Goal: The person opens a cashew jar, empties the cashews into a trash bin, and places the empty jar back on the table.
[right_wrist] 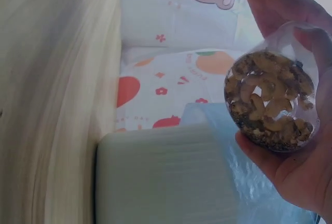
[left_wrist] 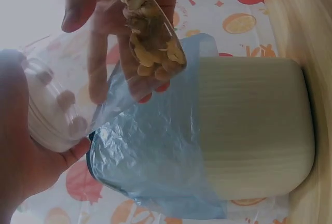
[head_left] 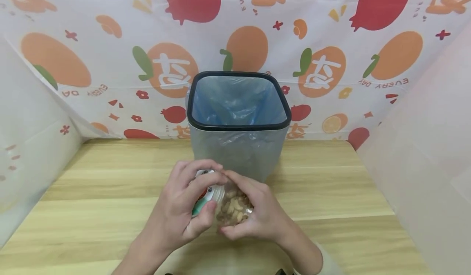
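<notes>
A clear plastic jar [right_wrist: 270, 102] with cashews and other bits inside is held between both hands, tilted over the table in front of the bin. My left hand [head_left: 180, 205] grips its white screw lid [head_left: 212, 195], which bears a printed red and green label, with the fingers over the top and the thumb below. Around the jar's body curls my right hand [head_left: 261, 211]. In the left wrist view the nuts [left_wrist: 150, 42] lie at the base end, and the lid sits on the other end.
Behind the hands stands a pale bin [head_left: 239, 148] with a black rim and a bluish plastic liner [left_wrist: 150, 146]. The wooden table [head_left: 331, 185] meets a fruit-print cloth [head_left: 243, 13] at the back, and pale cloth sides rise left and right.
</notes>
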The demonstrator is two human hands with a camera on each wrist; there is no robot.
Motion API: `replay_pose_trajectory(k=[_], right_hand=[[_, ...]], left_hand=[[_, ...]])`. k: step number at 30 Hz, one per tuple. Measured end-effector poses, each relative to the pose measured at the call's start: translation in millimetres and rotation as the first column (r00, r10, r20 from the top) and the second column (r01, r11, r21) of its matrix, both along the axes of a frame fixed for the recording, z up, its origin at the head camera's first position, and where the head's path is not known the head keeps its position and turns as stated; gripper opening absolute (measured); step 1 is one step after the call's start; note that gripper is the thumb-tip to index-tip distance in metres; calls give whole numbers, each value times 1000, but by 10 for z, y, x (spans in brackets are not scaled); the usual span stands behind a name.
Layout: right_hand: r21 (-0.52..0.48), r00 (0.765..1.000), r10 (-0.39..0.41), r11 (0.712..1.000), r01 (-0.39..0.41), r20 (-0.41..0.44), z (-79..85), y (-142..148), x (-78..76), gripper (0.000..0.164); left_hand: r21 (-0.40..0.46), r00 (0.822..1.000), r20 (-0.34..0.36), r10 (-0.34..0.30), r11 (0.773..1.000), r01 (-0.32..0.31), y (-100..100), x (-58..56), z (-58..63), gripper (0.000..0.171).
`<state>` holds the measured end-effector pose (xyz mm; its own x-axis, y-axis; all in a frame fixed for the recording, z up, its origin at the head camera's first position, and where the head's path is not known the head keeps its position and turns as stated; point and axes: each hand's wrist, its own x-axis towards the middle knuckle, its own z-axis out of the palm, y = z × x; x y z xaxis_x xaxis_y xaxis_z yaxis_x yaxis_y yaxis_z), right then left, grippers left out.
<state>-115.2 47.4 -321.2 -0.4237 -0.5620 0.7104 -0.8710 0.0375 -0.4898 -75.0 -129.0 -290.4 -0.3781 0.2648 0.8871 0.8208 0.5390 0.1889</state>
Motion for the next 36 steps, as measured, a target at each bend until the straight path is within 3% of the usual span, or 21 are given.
replay_pose_trajectory(k=[3, 9, 12, 17, 19, 21, 23, 26, 30, 36], right_hand=[[-13, 998, -30, 999, 30, -46, 25, -10, 17, 84], [-4, 967, -193, 981, 195, -166, -146, -9, -36, 89], [11, 968, -209, 977, 212, -138, -225, 10, -81, 91], [52, 986, -162, 985, 164, -42, -218, 34, -107, 90], [71, 992, -116, 991, 112, 56, -150, 45, -86, 88], [83, 982, -58, 996, 43, 182, -83, 62, -67, 85], [85, 951, 4, 996, -32, 309, -6, 79, -48, 84], [76, 900, 93, 988, -138, 425, 52, 114, -61, 84], [77, 862, 174, 968, -238, 477, 93, 137, -76, 84], [73, 865, 199, 963, -260, 460, 83, 112, -60, 83]], left_hand=[[10, 1000, 9, 19, 1000, -19, 16, 23, 9, 29], [25, 982, 97, 163, 986, -166, 61, 40, -42, 32], [18, 969, 162, 187, 981, -193, 43, 25, -72, 32], [-6, 944, 286, 164, 986, -169, -52, 38, -73, 30], [-35, 933, 328, 149, 989, -145, -98, 43, -53, 34], [-72, 931, 343, 128, 991, -110, -146, 41, -24, 39], [-100, 941, 332, 71, 994, -40, -200, 40, 14, 45], [-129, 959, 281, -48, 988, 88, -266, 28, 77, 51], [-143, 962, 204, -184, 966, 215, -296, 29, 148, 52], [-135, 959, 184, -215, 961, 241, -295, 46, 182, 48]])
